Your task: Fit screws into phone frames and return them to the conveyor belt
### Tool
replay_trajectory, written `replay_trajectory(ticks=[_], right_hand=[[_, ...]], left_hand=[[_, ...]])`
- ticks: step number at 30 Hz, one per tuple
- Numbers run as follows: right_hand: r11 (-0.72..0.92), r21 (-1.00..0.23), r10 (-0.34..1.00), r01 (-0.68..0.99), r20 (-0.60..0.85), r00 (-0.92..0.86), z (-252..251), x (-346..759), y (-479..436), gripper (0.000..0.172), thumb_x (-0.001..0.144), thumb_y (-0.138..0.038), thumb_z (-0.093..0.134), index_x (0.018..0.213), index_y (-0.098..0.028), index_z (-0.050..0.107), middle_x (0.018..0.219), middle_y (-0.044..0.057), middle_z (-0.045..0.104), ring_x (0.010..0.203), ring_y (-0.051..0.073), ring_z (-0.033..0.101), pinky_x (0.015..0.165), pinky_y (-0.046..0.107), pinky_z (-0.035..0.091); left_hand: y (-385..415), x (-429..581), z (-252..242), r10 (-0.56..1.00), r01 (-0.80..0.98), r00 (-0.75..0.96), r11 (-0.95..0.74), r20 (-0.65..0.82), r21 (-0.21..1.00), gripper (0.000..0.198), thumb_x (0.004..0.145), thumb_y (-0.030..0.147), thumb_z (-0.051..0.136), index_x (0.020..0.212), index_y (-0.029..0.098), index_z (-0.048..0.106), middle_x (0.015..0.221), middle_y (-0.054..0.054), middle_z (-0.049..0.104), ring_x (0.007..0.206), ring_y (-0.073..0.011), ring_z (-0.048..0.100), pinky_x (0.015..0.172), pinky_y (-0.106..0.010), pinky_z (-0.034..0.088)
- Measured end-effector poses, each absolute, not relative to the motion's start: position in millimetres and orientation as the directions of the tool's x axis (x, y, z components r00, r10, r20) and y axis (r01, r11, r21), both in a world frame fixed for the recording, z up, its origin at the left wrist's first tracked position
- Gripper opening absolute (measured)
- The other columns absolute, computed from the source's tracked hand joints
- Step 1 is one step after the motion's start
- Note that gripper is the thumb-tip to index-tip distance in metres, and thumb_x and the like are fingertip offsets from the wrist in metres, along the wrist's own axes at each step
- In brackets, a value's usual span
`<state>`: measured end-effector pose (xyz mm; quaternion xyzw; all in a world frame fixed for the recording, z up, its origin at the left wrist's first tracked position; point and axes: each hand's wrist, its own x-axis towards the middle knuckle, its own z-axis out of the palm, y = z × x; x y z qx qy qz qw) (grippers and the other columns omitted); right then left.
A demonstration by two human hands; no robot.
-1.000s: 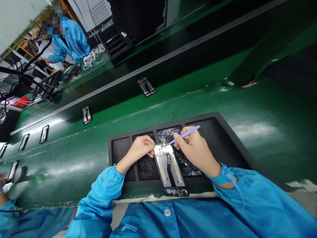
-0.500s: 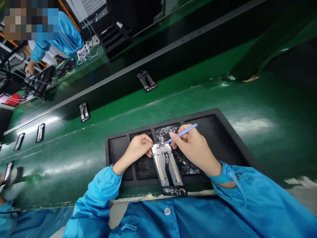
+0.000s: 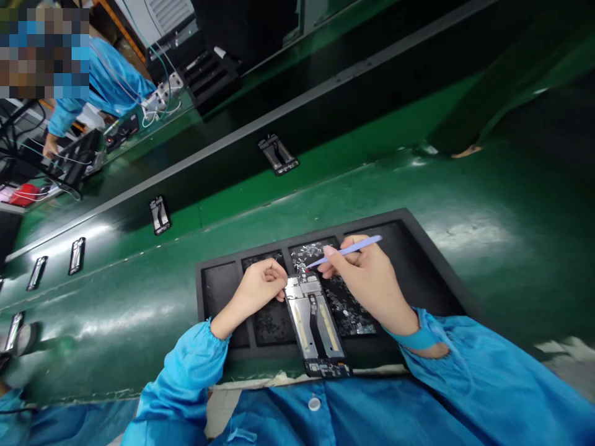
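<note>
An opened phone (image 3: 320, 322) with metal plates and a dark ribbon lies over the near part of a black compartment tray (image 3: 418, 248). My left hand (image 3: 263, 282) is closed, thumb and fingers pinching at the phone's upper left corner; what they grip there is too small to tell apart from the phone. Pinched in my right hand (image 3: 360, 272) are purple tweezers (image 3: 356, 244), their tip near a small red spot at the phone's top edge. Many small parts (image 3: 356, 313) lie in the middle compartments of the tray.
More opened phones stand along the green bench (image 3: 139, 310), among them one phone (image 3: 277, 154) behind the tray and another (image 3: 160, 215) to its left. A round object (image 3: 28, 338) is at far left. Across the bench a person's hand (image 3: 50, 145) is near cables and devices.
The tweezers' tip has moved slightly up and left, off the metal plate toward the phone's top edge. My left hand stays at the corner. The view has shifted a little.
</note>
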<state>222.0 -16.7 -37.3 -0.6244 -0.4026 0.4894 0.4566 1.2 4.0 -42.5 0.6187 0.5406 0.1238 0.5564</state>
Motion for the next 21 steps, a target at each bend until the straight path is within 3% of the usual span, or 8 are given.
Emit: replay_trajectory(ticks=[3, 5, 7, 9, 13, 18, 21], right_hand=[[-0.239, -0.97, 0.948, 0.044, -0.223, 0.227, -37, 223, -17, 0.047, 0.086, -0.065, 0.064, 0.091, -0.027, 0.038, 0.058, -0.004, 0.067, 0.05, 0.017, 0.065, 0.054, 0.029, 0.051], [-0.234, -0.97, 0.948, 0.07, -0.212, 0.237, -38, 223, -19, 0.044, 0.086, -0.063, 0.065, 0.09, -0.027, 0.039, 0.055, -0.005, 0.064, 0.049, 0.016, 0.062, 0.053, 0.028, 0.048], [-0.234, -0.966, 0.952, 0.108, -0.204, 0.23, -38, 222, -21, 0.041, 0.085, -0.058, 0.068, 0.09, -0.026, 0.043, 0.054, -0.006, 0.063, 0.05, 0.016, 0.062, 0.054, 0.028, 0.045], [-0.235, -0.962, 0.957, 0.141, -0.203, 0.209, -37, 221, -22, 0.037, 0.082, -0.052, 0.072, 0.088, -0.026, 0.047, 0.054, -0.005, 0.063, 0.05, 0.017, 0.062, 0.056, 0.029, 0.044], [-0.244, -0.961, 0.959, 0.132, -0.219, 0.178, -38, 218, -21, 0.033, 0.082, -0.047, 0.073, 0.087, -0.025, 0.049, 0.057, -0.004, 0.066, 0.051, 0.017, 0.062, 0.059, 0.03, 0.045], [-0.264, -0.964, 0.947, 0.009, -0.257, 0.192, -49, 221, -12, 0.031, 0.089, -0.047, 0.071, 0.094, -0.022, 0.053, 0.062, -0.004, 0.066, 0.055, 0.015, 0.062, 0.063, 0.029, 0.049], [-0.28, -0.957, 0.935, -0.08, -0.29, 0.202, -54, 220, -6, 0.031, 0.096, -0.043, 0.065, 0.111, -0.017, 0.061, 0.088, 0.002, 0.07, 0.072, 0.015, 0.066, 0.071, 0.033, 0.056]], left_hand=[[0, 4, -34, 0.898, 0.566, 0.361, 0.003, -0.251, 0.824, 0.01, 0.093, 0.023, 0.066, 0.086, 0.015, 0.065, 0.079, 0.0, 0.063, 0.064, -0.0109, 0.061, 0.063, -0.025, 0.054], [-2, 8, -29, 0.93, 0.584, 0.357, -0.148, -0.089, 0.798, 0.005, 0.088, 0.022, 0.066, 0.09, 0.018, 0.068, 0.092, -0.004, 0.066, 0.082, -0.0164, 0.065, 0.079, -0.032, 0.056], [-3, 13, -27, 0.913, 0.579, 0.405, -0.291, 0.042, 0.761, 0.014, 0.087, 0.025, 0.067, 0.098, 0.02, 0.071, 0.104, -0.008, 0.067, 0.101, -0.0225, 0.064, 0.094, -0.039, 0.053], [-3, 16, -28, 0.868, 0.554, 0.482, -0.409, 0.122, 0.725, 0.02, 0.086, 0.03, 0.069, 0.104, 0.021, 0.072, 0.107, -0.009, 0.068, 0.105, -0.0249, 0.062, 0.097, -0.041, 0.051], [-2, 18, -37, 0.804, 0.526, 0.563, -0.528, 0.192, 0.667, 0.023, 0.089, 0.034, 0.071, 0.107, 0.019, 0.074, 0.106, -0.01, 0.068, 0.1, -0.0245, 0.061, 0.092, -0.042, 0.051], [3, 16, -46, 0.806, 0.561, 0.556, -0.543, 0.201, 0.625, 0.021, 0.09, 0.036, 0.075, 0.103, 0.02, 0.075, 0.103, -0.008, 0.069, 0.1, -0.0226, 0.063, 0.092, -0.038, 0.05], [5, 16, -44, 0.811, 0.57, 0.539, -0.55, 0.227, 0.61, 0.018, 0.094, 0.038, 0.07, 0.096, 0.021, 0.075, 0.097, -0.007, 0.07, 0.096, -0.0213, 0.065, 0.09, -0.036, 0.052]])
